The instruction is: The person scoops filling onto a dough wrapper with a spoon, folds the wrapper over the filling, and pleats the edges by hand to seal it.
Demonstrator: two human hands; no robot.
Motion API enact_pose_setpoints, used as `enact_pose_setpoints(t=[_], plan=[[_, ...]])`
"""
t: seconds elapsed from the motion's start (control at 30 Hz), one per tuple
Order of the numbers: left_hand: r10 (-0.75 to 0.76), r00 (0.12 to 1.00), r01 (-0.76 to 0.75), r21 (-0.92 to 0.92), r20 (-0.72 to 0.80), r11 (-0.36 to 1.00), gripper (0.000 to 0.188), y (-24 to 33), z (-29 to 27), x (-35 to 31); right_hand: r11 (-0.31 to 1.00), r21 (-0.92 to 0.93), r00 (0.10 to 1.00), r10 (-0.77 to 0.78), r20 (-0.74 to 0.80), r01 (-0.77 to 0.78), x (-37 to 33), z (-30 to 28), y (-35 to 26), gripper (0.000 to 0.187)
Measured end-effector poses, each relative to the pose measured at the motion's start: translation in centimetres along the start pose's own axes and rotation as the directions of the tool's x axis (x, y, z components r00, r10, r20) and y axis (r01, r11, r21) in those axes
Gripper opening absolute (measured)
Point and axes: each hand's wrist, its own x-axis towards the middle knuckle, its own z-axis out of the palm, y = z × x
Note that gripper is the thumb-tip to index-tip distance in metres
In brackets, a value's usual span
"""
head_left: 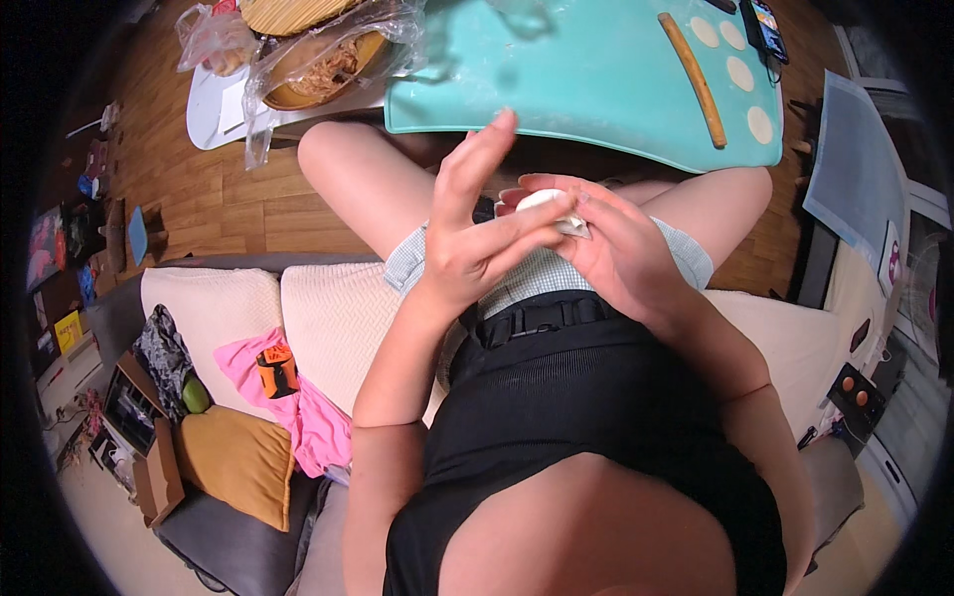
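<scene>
Above my lap, both hands meet at a small white dough dumpling (538, 197). My right hand (621, 238) is cupped around it from the right, its thumb at the dough's edge. From the other side, the thumb and index finger of my left hand (462, 238) pinch the same edge, while its other fingers point up and away. Part of the dumpling is hidden behind the fingers, so whether it is fully sealed does not show. Beyond the hands, a teal mat (586, 79) carries a wooden rolling pin (693, 79) and several round dough wrappers (739, 73).
At the far left, a bowl of brown filling (333, 72) sits partly under clear plastic, with a woven round tray (288, 12) behind. A phone (768, 32) lies at the mat's far right corner. Cream sofa covers (333, 318) and a mustard cushion (234, 462) are around me.
</scene>
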Motion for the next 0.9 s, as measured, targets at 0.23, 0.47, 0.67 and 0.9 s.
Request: enact_pose_setpoints(t=[0.23,0.47,0.67,0.9], plan=[[-0.138,0.970,0.125,-0.075,-0.200,0.989,0.035,-0.1,0.7,-1.0,1.000,0.026,1.000,-0.005,-0.002,0.005,0.0,0.4,-0.1,0.035],[0.175,0.973,-0.130,0.266,-0.153,0.955,0.027,0.6,0.4,-0.9,0.999,-0.049,0.999,-0.004,-0.040,0.002,0.0,-0.1,0.6,0.034],[-0.196,0.942,0.189,-0.054,-0.274,0.981,0.029,1.1,0.6,-0.5,1.000,-0.009,0.998,-0.029,-0.048,0.029,0.0,0.0,0.6,0.034],[0.004,0.997,0.009,0.160,-0.083,0.987,0.025,0.3,0.2,-1.0,0.998,0.055,0.998,-0.021,-0.061,0.024,0.1,-0.2,0.6,0.033]])
